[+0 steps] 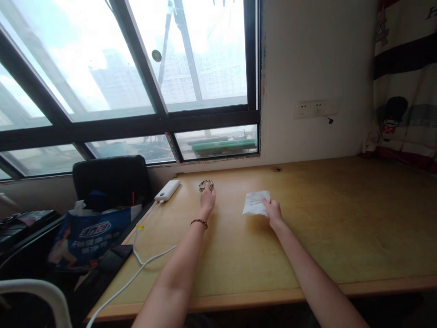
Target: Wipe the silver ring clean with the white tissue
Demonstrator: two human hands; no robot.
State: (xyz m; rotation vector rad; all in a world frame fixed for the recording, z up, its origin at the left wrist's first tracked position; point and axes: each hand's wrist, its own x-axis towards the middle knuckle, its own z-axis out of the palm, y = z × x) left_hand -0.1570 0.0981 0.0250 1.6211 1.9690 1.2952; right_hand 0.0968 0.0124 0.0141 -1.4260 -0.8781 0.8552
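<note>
On the far part of the wooden table lies a small, round, shiny object (201,187) with a patterned or faceted rim; its exact kind is too small to make out. My left hand (207,200), with a dark bracelet at the wrist, has its fingers closed on the near side of that object and partly hides it. To the right, a thin white tissue (254,202) is pinched between the thumb and fingers of my right hand (274,211). It hangs flat just above the tabletop, casting a shadow below.
A white power strip (168,190) sits at the table's (341,218) left edge, its white cable (150,260) trailing toward the front. Left of the table are a black chair (109,175) and a blue bag (92,237). A window and wall sockets (316,109) are behind.
</note>
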